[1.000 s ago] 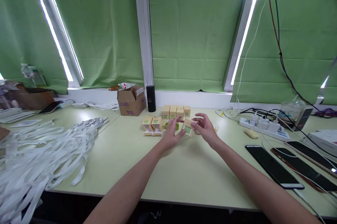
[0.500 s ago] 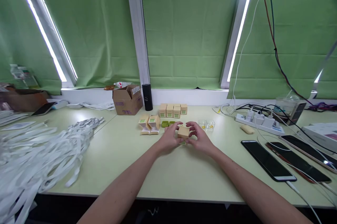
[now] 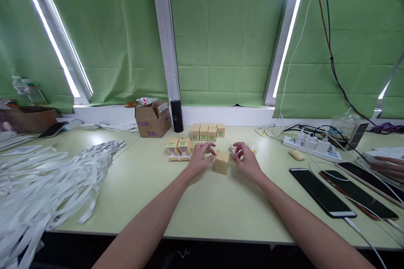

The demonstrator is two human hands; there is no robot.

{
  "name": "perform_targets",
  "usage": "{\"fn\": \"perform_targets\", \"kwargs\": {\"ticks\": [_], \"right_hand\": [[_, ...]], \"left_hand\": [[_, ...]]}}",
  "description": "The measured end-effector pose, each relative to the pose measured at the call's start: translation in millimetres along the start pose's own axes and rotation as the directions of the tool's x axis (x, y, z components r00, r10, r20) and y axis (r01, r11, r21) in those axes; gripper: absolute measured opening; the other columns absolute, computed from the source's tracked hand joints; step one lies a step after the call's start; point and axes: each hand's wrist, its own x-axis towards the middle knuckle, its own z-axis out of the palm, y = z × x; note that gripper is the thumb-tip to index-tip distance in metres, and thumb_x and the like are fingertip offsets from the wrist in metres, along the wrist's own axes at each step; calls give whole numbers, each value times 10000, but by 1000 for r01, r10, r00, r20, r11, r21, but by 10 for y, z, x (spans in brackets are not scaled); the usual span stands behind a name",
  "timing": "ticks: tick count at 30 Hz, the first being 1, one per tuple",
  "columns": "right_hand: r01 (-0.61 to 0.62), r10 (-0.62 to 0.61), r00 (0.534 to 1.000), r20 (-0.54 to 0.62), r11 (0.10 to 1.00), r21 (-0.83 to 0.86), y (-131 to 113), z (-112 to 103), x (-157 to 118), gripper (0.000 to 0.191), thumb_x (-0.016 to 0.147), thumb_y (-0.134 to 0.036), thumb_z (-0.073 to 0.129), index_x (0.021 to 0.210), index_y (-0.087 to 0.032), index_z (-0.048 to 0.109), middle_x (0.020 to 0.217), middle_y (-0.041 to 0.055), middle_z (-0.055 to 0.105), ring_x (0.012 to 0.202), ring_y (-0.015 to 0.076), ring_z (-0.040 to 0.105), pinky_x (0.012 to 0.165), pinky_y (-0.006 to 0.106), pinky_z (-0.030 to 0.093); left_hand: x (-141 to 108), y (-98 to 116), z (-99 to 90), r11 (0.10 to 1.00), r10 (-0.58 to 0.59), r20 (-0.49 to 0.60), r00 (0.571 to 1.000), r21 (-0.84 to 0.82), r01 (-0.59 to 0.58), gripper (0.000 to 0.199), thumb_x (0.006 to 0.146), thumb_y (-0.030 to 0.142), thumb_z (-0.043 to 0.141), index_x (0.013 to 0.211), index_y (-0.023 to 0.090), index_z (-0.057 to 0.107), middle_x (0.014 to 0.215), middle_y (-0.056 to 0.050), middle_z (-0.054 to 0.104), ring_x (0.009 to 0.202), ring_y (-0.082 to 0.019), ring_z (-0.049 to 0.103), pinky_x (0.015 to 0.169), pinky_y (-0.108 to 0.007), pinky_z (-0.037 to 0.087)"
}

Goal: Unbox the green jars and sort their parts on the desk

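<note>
A small kraft cardboard box (image 3: pixel 221 163) stands on the table between my hands, touched by neither as far as I can see. My left hand (image 3: pixel 201 158) is just left of it, fingers apart, reaching over the green pieces (image 3: pixel 196 144), which it partly hides. On the right, my right hand (image 3: pixel 246 161) has its fingers bent and apart, in front of small clear cups (image 3: pixel 253 149) with something yellow in them. Two opened kraft boxes (image 3: pixel 179 147) with green-labelled flaps sit left of my left hand. Several closed kraft boxes (image 3: pixel 207 132) stand in a group behind.
A black cylinder (image 3: pixel 176 116) and a larger cardboard carton (image 3: pixel 153 121) stand by the window ledge. White straps (image 3: pixel 63 185) spread over the left. To the right lie phones (image 3: pixel 322 193), cables and a power strip (image 3: pixel 311 147). Another person's hand (image 3: pixel 389 166) shows at the right edge.
Both hands have let go of the small box and moved apart, leaving it upright on the table. Another person's hand has appeared at the right edge.
</note>
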Motion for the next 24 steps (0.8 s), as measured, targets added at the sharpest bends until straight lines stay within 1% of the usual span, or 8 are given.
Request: {"fn": "perform_targets", "kwargs": {"ticks": [3, 7, 11, 14, 16, 18, 21, 24], "right_hand": [[-3, 2, 1000, 21, 1000, 22, -23, 33, -30, 302, 861, -269, 544, 1161, -269, 566, 939, 9, 633, 744, 197, 631, 682, 353, 499], [0, 0, 1000, 6, 1000, 23, -50, 70, -61, 294, 864, -252, 539, 1155, -273, 570, 895, -3, 654, 706, 192, 631, 693, 353, 495], [-20, 20, 1000, -16, 999, 27, -89, 63, -67, 252, 891, -295, 546, 1141, -273, 577, 882, -1, 660, 691, 194, 626, 684, 354, 486], [-31, 34, 998, -54, 998, 48, -128, 41, -66, 233, 925, -370, 549, 1128, -264, 591, 901, 17, 668, 714, 205, 631, 669, 356, 481], [-28, 34, 996, -81, 997, 73, -160, 28, -70, 253, 944, -424, 546, 1124, -254, 599, 935, 37, 678, 740, 212, 636, 655, 355, 484], [-13, 25, 995, -95, 993, 119, -201, 21, -84, 284, 962, -471, 538, 1122, -244, 600, 994, 63, 687, 794, 224, 647, 651, 355, 500], [36, -16, 995, -98, 978, 204, -283, 18, -119, 319, 984, -515, 532, 1135, -240, 587, 1094, 97, 689, 914, 245, 663, 678, 362, 540], [125, -101, 988, -113, 963, 237, -368, 24, -159, 311, 996, -505, 545, 1169, -248, 569, 1156, 109, 677, 1010, 257, 660, 770, 398, 576]], "left_hand": [[-20, -9, 23, 1000, 13, 88, 996, -4, -13, 584, 828, 242, 635, 1398, 313, 530, 1308, -92, 622, 1335, -318, 466, 1168, -550, 341], [-37, -71, 103, 998, -3, 159, 987, 63, -7, 722, 762, 291, 753, 1444, 297, 518, 1323, -127, 563, 1316, -343, 490, 1151, -544, 383], [-44, -88, 175, 996, -76, 132, 988, 66, 68, 631, 768, 340, 792, 1362, 269, 589, 1286, -136, 568, 1258, -347, 531, 1133, -551, 406], [-55, -44, 194, 995, -96, 61, 994, 21, 95, 544, 776, 416, 824, 1260, 259, 630, 1262, -121, 569, 1246, -333, 533, 1113, -525, 435], [-60, -9, 197, 999, -46, -21, 999, 11, 46, 531, 788, 429, 833, 1243, 255, 620, 1259, -109, 561, 1248, -315, 529, 1098, -494, 453], [-59, 21, 199, 998, 60, -107, 992, 40, -56, 546, 807, 408, 833, 1268, 253, 588, 1265, -101, 561, 1256, -301, 526, 1092, -477, 459], [-46, 61, 202, 971, 221, -191, 956, 129, -199, 552, 835, 351, 818, 1303, 253, 542, 1276, -96, 583, 1259, -294, 536, 1072, -473, 474], [-38, 98, 198, 938, 311, -231, 922, 231, -259, 539, 868, 304, 776, 1339, 270, 517, 1292, -101, 596, 1241, -298, 563, 1035, -474, 500]]}}
